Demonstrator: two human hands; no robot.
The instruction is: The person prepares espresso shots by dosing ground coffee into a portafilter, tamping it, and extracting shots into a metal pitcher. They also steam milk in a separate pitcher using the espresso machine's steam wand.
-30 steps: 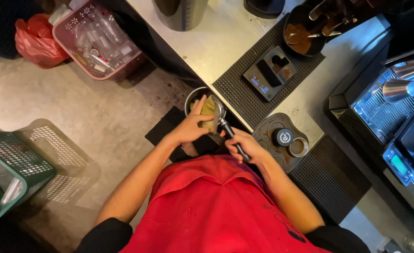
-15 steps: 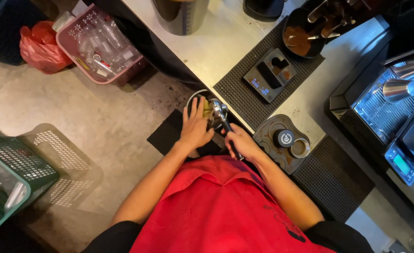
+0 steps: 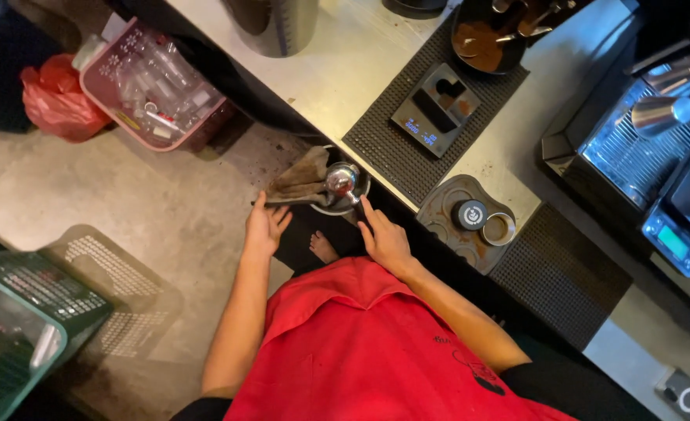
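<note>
A shiny metal portafilter [image 3: 341,181] lies across the rim of a round bin [image 3: 358,204] below the counter edge, its short dark handle towards me. A brown cloth [image 3: 298,179] is draped over the bin's left side. My left hand [image 3: 265,228] hovers just below the cloth, fingers spread, holding nothing. On the other side, my right hand [image 3: 385,240] has its index finger stretched up to the end of the portafilter handle, and the other fingers are loose rather than wrapped around it.
On the steel counter [image 3: 345,62] are a small scale [image 3: 434,109] on a black mat, a tamper [image 3: 470,214] on a tamping mat, a bowl of coffee grounds [image 3: 485,43] and an espresso machine [image 3: 657,156]. A pink crate [image 3: 154,97], red bag [image 3: 56,101] and green basket [image 3: 17,335] stand on the floor.
Both hands have drawn back from the bin. The left hand let go of the cloth it pressed into the portafilter, and the right hand loosened from the handle.
</note>
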